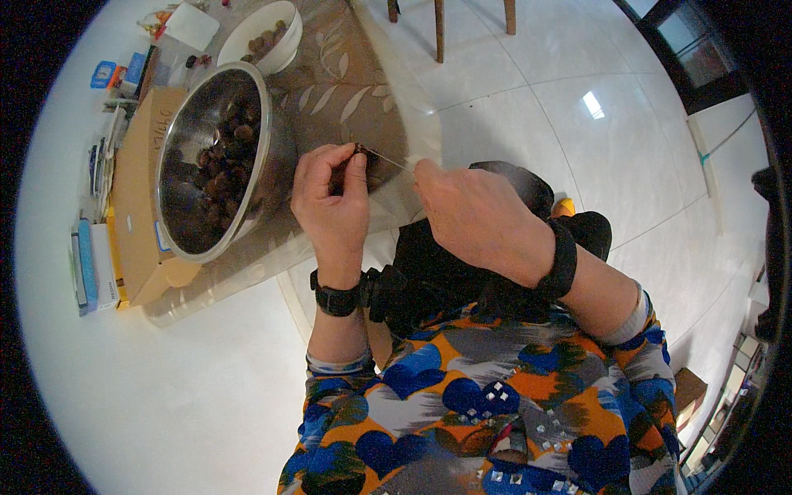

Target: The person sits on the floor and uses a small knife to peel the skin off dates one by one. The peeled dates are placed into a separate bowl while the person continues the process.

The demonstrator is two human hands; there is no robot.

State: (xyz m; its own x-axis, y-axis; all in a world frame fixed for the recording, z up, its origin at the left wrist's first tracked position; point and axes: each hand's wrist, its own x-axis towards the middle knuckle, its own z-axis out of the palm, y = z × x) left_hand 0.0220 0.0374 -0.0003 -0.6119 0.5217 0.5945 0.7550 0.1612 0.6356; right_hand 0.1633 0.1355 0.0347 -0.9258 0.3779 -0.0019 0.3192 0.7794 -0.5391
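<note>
Between the thumb and fingertips of my left hand [334,195] is a small dark brown piece [360,148], mostly covered by the fingers. My right hand [479,216] grips a thin, straight, light-coloured pick [391,162]; its far end meets the piece, and the fingers hide its near end. To the left of my left hand stands a large steel bowl [265,145] with many dark brown, roundish, nut-like pieces [223,167] inside. Farther back, a white bowl [296,37] holds several lighter brown round pieces [266,42].
A patterned tablecloth under clear plastic [346,93] covers the table. Behind the steel bowl are a cardboard box [136,167], upright boxes [102,266] and small packages [133,68] along the wall. Wooden furniture legs [439,31] stand on the tiled floor [526,93].
</note>
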